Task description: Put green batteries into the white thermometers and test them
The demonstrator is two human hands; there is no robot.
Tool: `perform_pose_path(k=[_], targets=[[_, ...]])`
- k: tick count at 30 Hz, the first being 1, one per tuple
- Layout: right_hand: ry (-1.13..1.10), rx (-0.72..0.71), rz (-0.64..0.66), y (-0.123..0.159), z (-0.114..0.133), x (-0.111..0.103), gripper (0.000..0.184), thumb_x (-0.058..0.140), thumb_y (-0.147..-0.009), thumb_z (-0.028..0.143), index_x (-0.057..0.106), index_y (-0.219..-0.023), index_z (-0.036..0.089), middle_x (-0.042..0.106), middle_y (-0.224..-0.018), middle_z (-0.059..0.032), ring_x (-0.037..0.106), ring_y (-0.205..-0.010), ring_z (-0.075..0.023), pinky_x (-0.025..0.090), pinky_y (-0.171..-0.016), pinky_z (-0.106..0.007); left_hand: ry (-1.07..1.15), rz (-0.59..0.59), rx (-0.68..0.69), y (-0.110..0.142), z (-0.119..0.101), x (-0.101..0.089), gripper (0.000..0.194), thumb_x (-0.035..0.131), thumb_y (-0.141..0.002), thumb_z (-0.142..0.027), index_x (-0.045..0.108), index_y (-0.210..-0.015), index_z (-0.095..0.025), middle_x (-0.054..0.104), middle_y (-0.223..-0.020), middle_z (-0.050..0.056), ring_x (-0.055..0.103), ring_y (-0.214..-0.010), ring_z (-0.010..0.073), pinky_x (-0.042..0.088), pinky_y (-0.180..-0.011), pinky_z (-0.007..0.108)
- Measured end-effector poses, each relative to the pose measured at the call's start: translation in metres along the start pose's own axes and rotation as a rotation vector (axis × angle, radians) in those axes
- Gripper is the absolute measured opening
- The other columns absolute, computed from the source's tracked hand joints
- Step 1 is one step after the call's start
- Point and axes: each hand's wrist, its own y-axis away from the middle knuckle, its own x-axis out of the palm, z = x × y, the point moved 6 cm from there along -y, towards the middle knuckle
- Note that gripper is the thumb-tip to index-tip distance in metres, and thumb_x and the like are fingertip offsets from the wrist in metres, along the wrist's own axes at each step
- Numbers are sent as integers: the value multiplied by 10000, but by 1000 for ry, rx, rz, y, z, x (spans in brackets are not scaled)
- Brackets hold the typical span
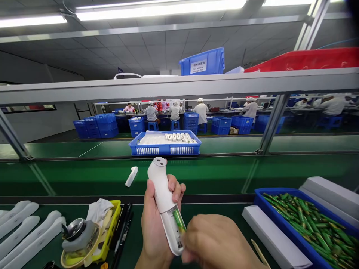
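My left hand point(153, 224) is wrapped round a white handheld thermometer body point(162, 190), held upright with its round sensor end pointing up and away. Its battery bay at the lower end is uncovered, and a green battery point(178, 219) lies in it. My right hand point(217, 244) is closed at the bay's lower end, fingers curled over it; what its fingertips pinch is hidden. A loose white cover piece point(131, 176) lies on the green belt beyond.
A blue bin point(259, 198) of green batteries stands at the right beside white boxes point(276, 241). White thermometer shells point(25, 228) lie at the left, next to a yellow tray point(113, 224) with a metal dispenser. A blue basket point(165, 148) sits on the belt. People work at far benches.
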Motion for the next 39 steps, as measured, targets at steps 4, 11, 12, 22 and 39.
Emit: perform_pose_path(k=[4,11,12,22,39], targets=[[-589,599,194,10,-30,21,318,608,-833,500,495,-906,211,524,-742,13,469,-607,-104,369,-501,-190,18,159,-9,4,4,11,531,267,-975,-433,611,-697,-140,438,-635,2,434,-587,85,482,-800,236],[-790,809,135,10,-41,6,188,599,-864,361,519,-841,193,493,-748,20,432,-605,-75,376,-526,-174,-61,110,49,-4,4,1,500,259,-980,-405,615,-734,-155,451,-675,5,458,-633,98,464,-851,255],[-811,826,77,10,-43,0,179,593,-870,367,535,-868,197,526,-770,11,449,-572,-68,383,-498,-173,-86,90,78,-6,1,-1,475,272,-979,-385,614,-739,-158,455,-692,6,455,-636,99,462,-855,261],[-289,624,-169,8,-38,-18,71,666,-809,281,647,-850,226,612,-737,-3,547,-590,-124,438,-488,-212,-191,14,-109,2,26,-5,285,518,-878,-453,599,-856,-180,482,-820,34,504,-832,160,463,-760,246],[-637,733,-11,7,-52,-4,225,513,-909,414,578,-971,208,594,-878,-19,541,-742,-138,468,-653,-241,-428,18,81,-8,7,-9,336,645,-826,-343,592,-1131,-211,683,-960,67,650,-928,222,540,-790,320]])
